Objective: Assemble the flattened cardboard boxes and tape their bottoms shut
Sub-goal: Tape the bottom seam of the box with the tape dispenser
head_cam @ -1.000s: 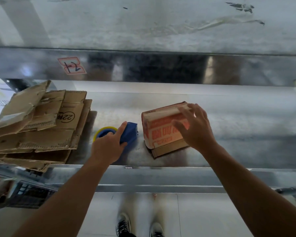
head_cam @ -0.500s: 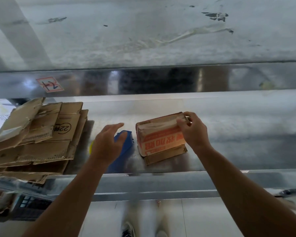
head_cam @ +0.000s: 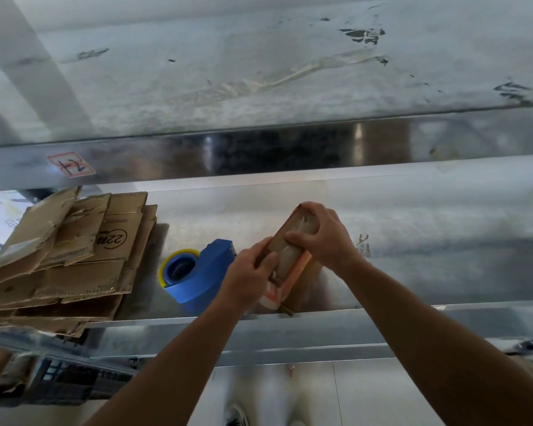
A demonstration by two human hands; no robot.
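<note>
Gripping both ends: left hand (head_cam: pixel 246 272) and right hand (head_cam: pixel 320 238) clamp the orange-printed cardboard box (head_cam: pixel 287 256), tilted, near the front edge of the metal shelf (head_cam: pixel 428 241). Blue tape dispenser (head_cam: pixel 203 278) just left of left hand; flattened boxes (head_cam: pixel 74 256) beyond, overhanging that edge. Shelf runs wide rightward.

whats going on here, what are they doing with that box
A person stands at a metal shelf and holds a small box with both hands. The left hand grips its near end and the right hand grips its far end, with the box tilted up on the shelf. A blue tape dispenser sits on the shelf just left of the box, with no hand on it. A stack of flattened boxes lies further left.
</note>
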